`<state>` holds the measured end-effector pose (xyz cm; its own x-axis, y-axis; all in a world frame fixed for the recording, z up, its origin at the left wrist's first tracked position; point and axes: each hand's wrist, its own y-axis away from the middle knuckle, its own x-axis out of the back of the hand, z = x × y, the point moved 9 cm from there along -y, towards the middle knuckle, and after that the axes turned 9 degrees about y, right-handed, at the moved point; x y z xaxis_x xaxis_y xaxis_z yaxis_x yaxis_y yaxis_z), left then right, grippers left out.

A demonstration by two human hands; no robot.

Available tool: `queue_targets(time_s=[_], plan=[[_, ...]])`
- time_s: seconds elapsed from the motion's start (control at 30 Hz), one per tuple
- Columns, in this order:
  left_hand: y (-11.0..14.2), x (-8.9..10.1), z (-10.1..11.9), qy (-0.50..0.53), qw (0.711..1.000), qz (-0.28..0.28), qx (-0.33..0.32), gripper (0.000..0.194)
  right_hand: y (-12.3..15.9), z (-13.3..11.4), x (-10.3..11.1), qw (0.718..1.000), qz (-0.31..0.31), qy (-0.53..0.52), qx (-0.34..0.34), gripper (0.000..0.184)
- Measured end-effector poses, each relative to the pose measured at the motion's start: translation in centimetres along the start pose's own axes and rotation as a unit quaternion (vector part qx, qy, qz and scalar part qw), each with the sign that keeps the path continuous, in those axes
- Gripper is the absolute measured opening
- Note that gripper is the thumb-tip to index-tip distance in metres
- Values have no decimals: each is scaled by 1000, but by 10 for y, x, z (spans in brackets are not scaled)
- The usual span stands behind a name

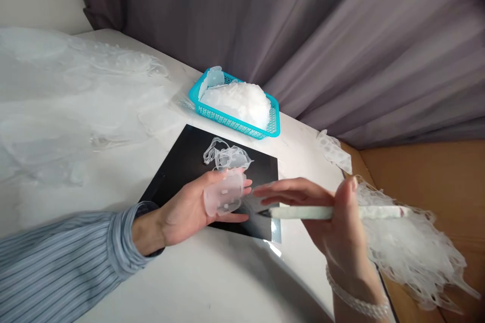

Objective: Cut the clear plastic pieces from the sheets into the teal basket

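My left hand [185, 207] is palm up, with a frosted translucent silicone-like piece [226, 193] resting across its fingers. The piece is curved and rounded at the corners, with small slots in it. Level with it on the right, my right hand [322, 202] holds a slim pale pen-shaped tool [303, 212] by the thumb, its dark pointed tip facing left. The fingers of that hand stretch toward the piece without visibly touching it. Beneath both hands lies a black mat [174, 161]. Thin clear trimmings [227, 155] sit on the mat, just beyond my left fingertips.
A blue basket [231, 123] heaped with white translucent pieces stands behind the mat. Clear plastic material [76, 96] spreads over the left of the white table [182, 282]. Stringy scraps [413, 247] fill a cardboard box [424, 171] at right. A grey curtain [227, 10] hangs behind.
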<state>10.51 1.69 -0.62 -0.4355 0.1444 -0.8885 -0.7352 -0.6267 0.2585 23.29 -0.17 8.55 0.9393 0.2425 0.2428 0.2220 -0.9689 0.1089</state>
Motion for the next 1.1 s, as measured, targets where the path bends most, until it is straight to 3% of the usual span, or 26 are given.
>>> queue_targets(time_s=[0.13,0.27,0.47,0.63,0.97,1.1], plan=[[2,2,-4,-25,999,36,3,46,-8,23,27,995,100,16,-9,79],[2,16,8,-92,987,124,-47,38,-5,32,23,979,152,131,-25,74],[3,22,21,-139,970,168,-110,37,0,14,-3,953,141,268,17,35],[8,24,23,-183,953,198,-138,37,-2,4,-10,931,155,323,62,33],[8,21,25,-230,938,193,-173,30,-1,-6,-19,907,154,375,111,28],[9,16,26,-260,930,186,-183,34,2,-10,-28,884,158,413,154,22]])
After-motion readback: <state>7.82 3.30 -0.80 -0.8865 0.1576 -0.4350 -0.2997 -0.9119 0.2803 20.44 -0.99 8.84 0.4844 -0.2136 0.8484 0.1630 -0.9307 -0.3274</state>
